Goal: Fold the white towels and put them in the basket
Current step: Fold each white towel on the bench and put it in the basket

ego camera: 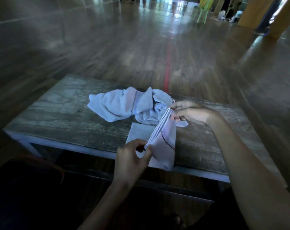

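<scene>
Above the near edge of a worn, grey-streaked table (pixel 58 117), 1 folded white towel (pixel 164 146) is held off the surface between 2 bare hands. Left hand (pixel 131 161), low and close to the body: thumb and curled fingers pinch the towel's near corner. Right hand (pixel 190 112), farther out and higher: fingertips pinch the far corner, remaining fingers curled under. Stacked edges of the fold run taut in a slanted line from one pinch to the other, several layers visible. Rest of the towel sags below that line, its lower end hanging over the table's front rim; a dark stitched stripe crosses its face. Under it, flat on the tabletop, lies a second white towel (pixel 139 131), squared and textured, partly covered by the held one. Behind, toward table centre, a crumpled heap of white towels (pixel 121 105) with the same dark stitched stripe; how many are in the heap cannot be told. Heap touches or overlaps the far side of the flat towel. Beyond the table, glossy wooden floor (pixel 107 47) with a red line (pixel 167 68) running away from the viewer; a green chair (pixel 202 12), blurred, far back.
</scene>
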The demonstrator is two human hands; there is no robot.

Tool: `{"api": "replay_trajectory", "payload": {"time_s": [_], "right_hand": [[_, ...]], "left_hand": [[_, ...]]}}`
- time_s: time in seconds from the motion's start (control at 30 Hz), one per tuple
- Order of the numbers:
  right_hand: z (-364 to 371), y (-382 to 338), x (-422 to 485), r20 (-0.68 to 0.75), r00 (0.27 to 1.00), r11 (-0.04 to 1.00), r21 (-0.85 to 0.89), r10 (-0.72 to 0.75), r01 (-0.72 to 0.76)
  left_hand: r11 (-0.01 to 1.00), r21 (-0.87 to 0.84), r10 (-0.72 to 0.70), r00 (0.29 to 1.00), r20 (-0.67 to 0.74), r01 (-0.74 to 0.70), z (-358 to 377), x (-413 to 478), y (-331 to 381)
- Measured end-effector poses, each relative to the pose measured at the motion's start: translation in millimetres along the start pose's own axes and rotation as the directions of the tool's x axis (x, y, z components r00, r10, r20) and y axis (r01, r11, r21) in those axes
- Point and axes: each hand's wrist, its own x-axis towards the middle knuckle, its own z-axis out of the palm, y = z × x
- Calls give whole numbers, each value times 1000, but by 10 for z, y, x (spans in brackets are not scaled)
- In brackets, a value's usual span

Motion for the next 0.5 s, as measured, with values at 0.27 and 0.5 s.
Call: {"api": "replay_trajectory", "payload": {"time_s": [0.27,0.5], "right_hand": [[725,-106,678,12,1000,960,-279,12,-8],[1019,76,1026,18,1000,850,-527,13,-1]], "left_hand": [[921,18,-389,920,-40,390,-145,-75,-434],[863,62,-503,864,18,501,-204,-94,-676]]}}
